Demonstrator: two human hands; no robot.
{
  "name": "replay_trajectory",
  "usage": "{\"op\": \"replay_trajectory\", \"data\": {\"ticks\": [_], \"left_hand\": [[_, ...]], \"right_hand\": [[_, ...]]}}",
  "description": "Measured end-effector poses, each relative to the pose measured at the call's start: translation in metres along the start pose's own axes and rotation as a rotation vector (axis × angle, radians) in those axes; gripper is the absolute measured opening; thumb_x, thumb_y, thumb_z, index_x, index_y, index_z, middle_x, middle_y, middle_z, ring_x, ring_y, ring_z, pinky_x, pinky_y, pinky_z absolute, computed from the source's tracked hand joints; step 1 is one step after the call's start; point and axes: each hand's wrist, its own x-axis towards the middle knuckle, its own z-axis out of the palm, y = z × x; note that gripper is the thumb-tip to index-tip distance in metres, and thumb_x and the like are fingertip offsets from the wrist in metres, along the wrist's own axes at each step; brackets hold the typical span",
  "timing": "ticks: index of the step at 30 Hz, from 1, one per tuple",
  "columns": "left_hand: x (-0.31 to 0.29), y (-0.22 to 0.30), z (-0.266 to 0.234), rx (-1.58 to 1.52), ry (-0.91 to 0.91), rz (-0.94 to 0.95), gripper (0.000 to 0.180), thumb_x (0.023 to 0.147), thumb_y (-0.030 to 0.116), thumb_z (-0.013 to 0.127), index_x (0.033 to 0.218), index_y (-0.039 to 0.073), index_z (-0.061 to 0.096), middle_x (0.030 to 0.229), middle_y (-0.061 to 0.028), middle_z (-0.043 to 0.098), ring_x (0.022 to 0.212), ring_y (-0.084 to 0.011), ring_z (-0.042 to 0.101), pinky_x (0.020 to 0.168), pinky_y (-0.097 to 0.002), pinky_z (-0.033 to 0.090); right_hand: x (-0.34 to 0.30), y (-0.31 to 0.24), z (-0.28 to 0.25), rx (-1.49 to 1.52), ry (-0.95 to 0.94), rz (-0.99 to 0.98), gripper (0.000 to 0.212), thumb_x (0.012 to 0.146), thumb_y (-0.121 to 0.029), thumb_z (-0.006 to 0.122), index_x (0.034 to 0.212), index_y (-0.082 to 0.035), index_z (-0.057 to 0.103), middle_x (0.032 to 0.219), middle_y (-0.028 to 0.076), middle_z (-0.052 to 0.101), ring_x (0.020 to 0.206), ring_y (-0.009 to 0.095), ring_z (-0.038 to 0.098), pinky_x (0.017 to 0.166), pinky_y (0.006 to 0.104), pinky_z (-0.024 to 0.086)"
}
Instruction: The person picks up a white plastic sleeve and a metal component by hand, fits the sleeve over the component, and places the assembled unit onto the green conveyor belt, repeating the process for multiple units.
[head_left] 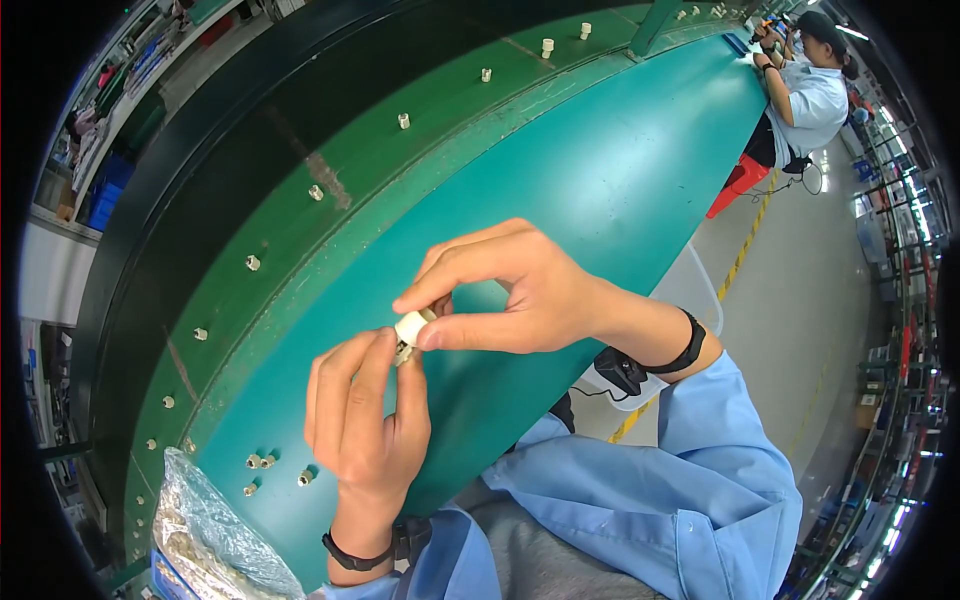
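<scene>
One small cream-white plastic fitting (pixel 410 328), short and roughly cylindrical with a dark spot on its lower side, sits between both hands above the green bench (pixel 600 180). The right hand (pixel 510 290) has its grip narrow on the piece, thumb underneath and forefinger curled over the top. The left hand (pixel 365 420) meets it from below, thumb and forefinger tips pressed to the lower left side of the same piece. Each wrist wears one black band.

On the smooth bench mat, below and left of the left hand, lie four small loose pieces (pixel 262 462) of a pale metallic look, close together. At the lower left corner, one crinkled clear plastic bag (pixel 215 530) holds many more, too small to count. Along the darker green belt (pixel 330 150) behind, about ten similar pale fittings (pixel 404 121) stand spaced in a curved row.

At the far right end, one other person (pixel 810 90) in a light blue shirt sits at the bench.
</scene>
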Motion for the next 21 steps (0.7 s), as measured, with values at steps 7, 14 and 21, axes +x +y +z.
{"op": "replay_trajectory", "data": {"ticks": [7,14,21], "left_hand": [[-0.007,-0.002,-0.016,0.076,0.036,0.14,0.034,0.074,-0.011,0.079,0.106,-0.006,0.071,0.097,-0.0164,0.07,0.08,-0.029,0.069,0.065,-0.0369,0.056],[-0.022,-0.006,-0.034,0.053,0.05,0.131,0.033,0.076,-0.011,0.078,0.108,-0.006,0.071,0.098,-0.0167,0.07,0.081,-0.0306,0.068,0.065,-0.0366,0.055],[-0.027,-0.007,-0.051,-0.165,-0.003,-0.001,0.031,0.077,-0.01,0.077,0.107,-0.007,0.07,0.097,-0.018,0.07,0.079,-0.0301,0.068,0.066,-0.0356,0.054]], "right_hand": [[-0.005,-0.017,0.017,-0.003,-0.002,0.021,0.025,0.087,0.001,0.078,0.111,0.004,0.073,0.094,0.013,0.074,0.083,0.018,0.069,0.072,0.0312,0.055],[-0.008,-0.039,0.029,0.105,0.102,0.186,0.026,0.086,0.002,0.078,0.111,0.005,0.072,0.098,0.015,0.074,0.085,0.02,0.07,0.073,0.0313,0.056],[0.001,-0.042,0.043,-0.24,-0.082,-0.171,0.028,0.082,0.003,0.079,0.109,0.004,0.074,0.101,0.016,0.074,0.085,0.025,0.073,0.072,0.0332,0.058]]}}
